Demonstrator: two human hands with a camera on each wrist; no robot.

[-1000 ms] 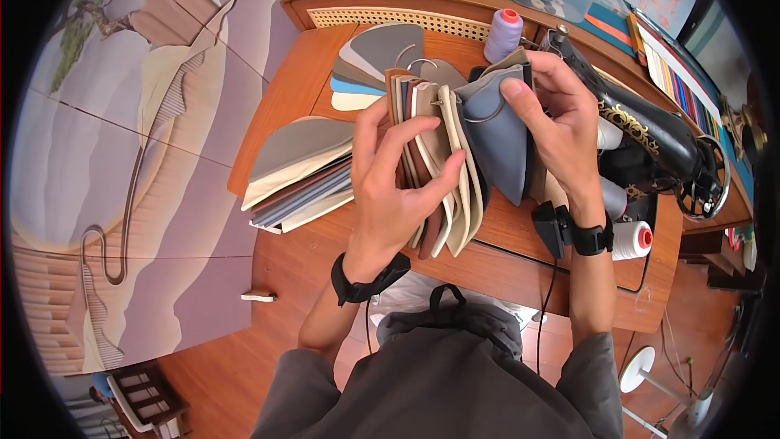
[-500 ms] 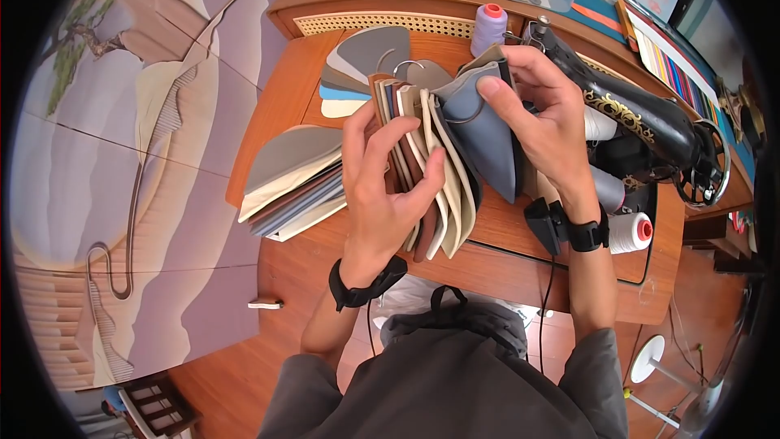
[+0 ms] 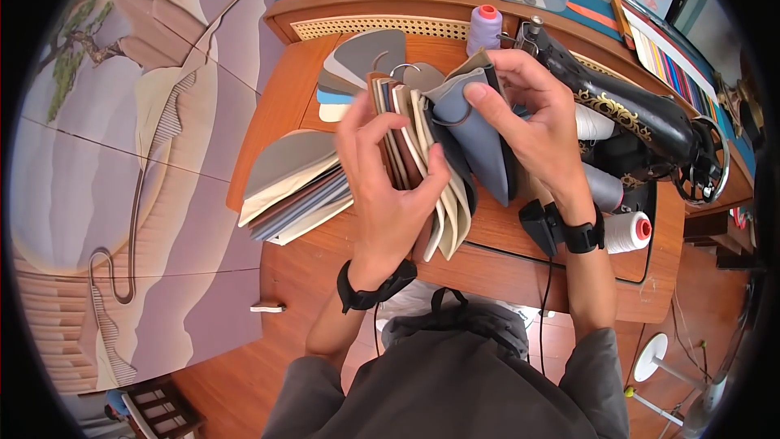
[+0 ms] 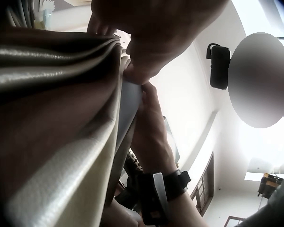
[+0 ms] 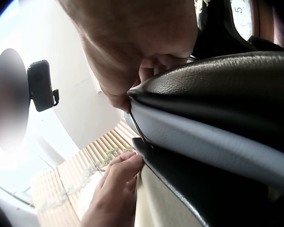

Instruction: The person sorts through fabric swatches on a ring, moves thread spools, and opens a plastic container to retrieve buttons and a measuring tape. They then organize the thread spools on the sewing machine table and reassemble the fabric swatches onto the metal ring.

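A ring-bound bundle of leather-like swatches (image 3: 413, 167) hangs between both hands in the head view. The left hand (image 3: 388, 171) grips the cream, brown and white pieces on the left, fingers behind and thumb at the edge. The right hand (image 3: 532, 126) pinches the blue-grey swatch (image 3: 479, 142) and dark pieces near their top, thumb on the blue face. A metal ring passes through the swatches near the thumb. In the right wrist view the blue-grey swatch (image 5: 203, 135) lies between dark ones, and the left hand (image 5: 116, 191) touches a black piece's corner.
Fanned grey swatches (image 3: 370, 57) and another swatch stack (image 3: 296, 187) lie on the wooden table at left. A black sewing machine (image 3: 626, 110) stands at right, with a lilac thread spool (image 3: 485, 28) and a white spool (image 3: 627, 232) near it.
The head view has shifted slightly. Both hands and the bundle appear a little further left in it, and the right hand keeps its pinch on the blue-grey swatch.
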